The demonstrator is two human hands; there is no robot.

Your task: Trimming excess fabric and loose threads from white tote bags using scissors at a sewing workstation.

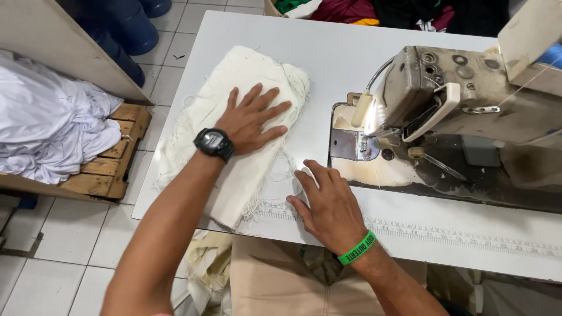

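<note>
**Two hands on cream cloth beside a sewing machine**

Seen from above, a white rectangular work table (328, 52) fills the middle of the view; at nine o'clock, off the table, a heap of crumpled white fabric (47, 126) rests on a bare wooden pallet (108, 167) over a pale tiled floor (52, 263); at eleven o'clock, dark blue plastic barrels (126, 32) stand on the tiles.

On the left half of the table lies a folded piece of cream woven cloth with frayed edges (246, 76), stretching from about eleven o'clock down to the near table edge at six o'clock; the left hand (252, 120), with a black digital wristwatch (213, 144) on its wrist, lies flat on the cloth with fingers spread apart, pressing rather than gripping.

Just right of the cloth, near the centre, the right hand (328, 205) rests palm down on the table with fingers loosely extended, closed on nothing, its fingertips (307, 169) at the loose threads of the cloth's edge; a bright green wristband (357, 248) circles that wrist; a printed ruler strip (456, 234) runs along the table's near edge.

At two to three o'clock stands a worn beige industrial sewing machine (468, 88) with a small lit lamp (366, 114); at twelve o'clock, beyond the table, lies a pile of dark and coloured garments (374, 11).
</note>
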